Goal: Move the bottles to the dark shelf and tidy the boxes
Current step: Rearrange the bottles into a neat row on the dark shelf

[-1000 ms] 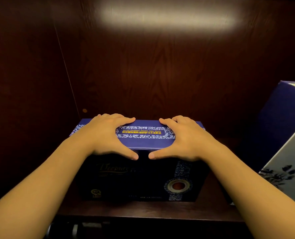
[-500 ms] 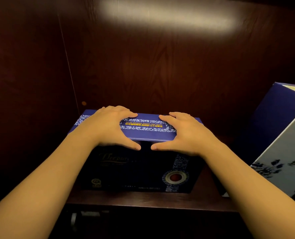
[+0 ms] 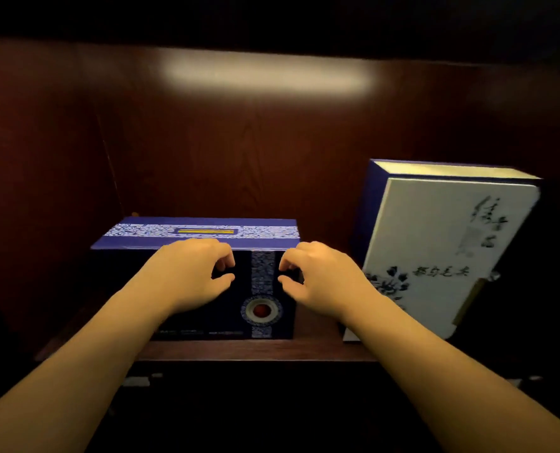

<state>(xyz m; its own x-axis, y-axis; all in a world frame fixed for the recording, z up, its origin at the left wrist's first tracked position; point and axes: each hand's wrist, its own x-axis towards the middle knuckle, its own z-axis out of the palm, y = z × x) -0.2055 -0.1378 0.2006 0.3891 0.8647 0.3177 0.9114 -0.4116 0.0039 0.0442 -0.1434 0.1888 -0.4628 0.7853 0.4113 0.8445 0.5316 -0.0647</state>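
You have two boxes on the dark shelf [image 3: 255, 349] already, but no bottles are visible there, so that part seems still to do. The white box [image 3: 435, 256] stands tilted near the right end. The blue box [image 3: 200, 276] sits left of centre, close to the front edge, with free room behind. Your left hand [image 3: 187, 279] and right hand [image 3: 317, 282] are at its front face, fingers loosely curled, holding nothing.

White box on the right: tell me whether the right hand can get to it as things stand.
Probably yes. The right hand hangs empty in front of the blue box, and the white box stands just beside it on the shelf with nothing between.
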